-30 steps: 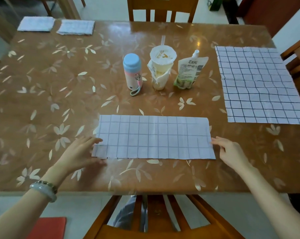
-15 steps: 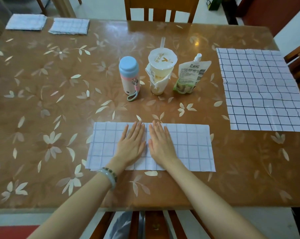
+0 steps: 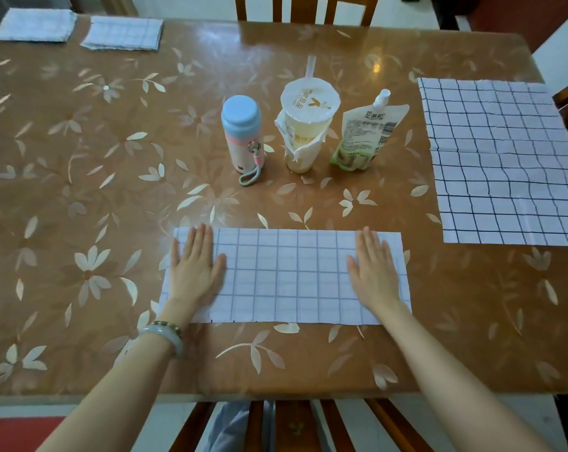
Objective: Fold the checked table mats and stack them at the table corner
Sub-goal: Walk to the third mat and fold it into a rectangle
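Head view shows the left hand and right hand lying palm-down, fingers straight and close together, on opposite ends of a folded white checked cloth mat near the front edge of the glossy brown leaf-patterned table, forearms reaching forward.

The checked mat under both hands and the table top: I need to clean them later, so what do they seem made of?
The checked mat looks like thin matt cloth, possibly cotton: it lies limp and folds flat. The table top looks glossy, perhaps lacquer or a clear cover over a brown leaf pattern: it mirrors a light spot.
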The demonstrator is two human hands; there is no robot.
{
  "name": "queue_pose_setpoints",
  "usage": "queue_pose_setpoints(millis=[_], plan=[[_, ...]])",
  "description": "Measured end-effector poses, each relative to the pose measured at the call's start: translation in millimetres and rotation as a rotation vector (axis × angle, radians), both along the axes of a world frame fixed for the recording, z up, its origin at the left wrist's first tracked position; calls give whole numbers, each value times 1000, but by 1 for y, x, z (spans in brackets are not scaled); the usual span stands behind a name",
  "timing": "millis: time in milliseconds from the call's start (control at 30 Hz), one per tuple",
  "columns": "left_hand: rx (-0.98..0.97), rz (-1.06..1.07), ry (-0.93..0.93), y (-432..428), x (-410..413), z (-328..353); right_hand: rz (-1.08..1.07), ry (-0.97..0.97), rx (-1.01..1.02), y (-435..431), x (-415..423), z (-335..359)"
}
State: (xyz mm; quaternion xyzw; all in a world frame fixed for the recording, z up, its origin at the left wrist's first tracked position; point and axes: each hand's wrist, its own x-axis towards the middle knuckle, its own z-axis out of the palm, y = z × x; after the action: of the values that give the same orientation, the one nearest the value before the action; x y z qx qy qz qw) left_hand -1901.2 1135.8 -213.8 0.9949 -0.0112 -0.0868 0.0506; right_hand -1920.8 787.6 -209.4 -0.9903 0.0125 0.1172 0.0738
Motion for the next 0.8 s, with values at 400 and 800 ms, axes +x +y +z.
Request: queue_pose_setpoints(millis=[400, 800], plan=[[-31, -212, -7, -33, -28, 15, 163, -50, 127, 85, -21, 24], [-8, -132, 87, -23, -61, -2, 136, 41, 5, 47, -52, 7]])
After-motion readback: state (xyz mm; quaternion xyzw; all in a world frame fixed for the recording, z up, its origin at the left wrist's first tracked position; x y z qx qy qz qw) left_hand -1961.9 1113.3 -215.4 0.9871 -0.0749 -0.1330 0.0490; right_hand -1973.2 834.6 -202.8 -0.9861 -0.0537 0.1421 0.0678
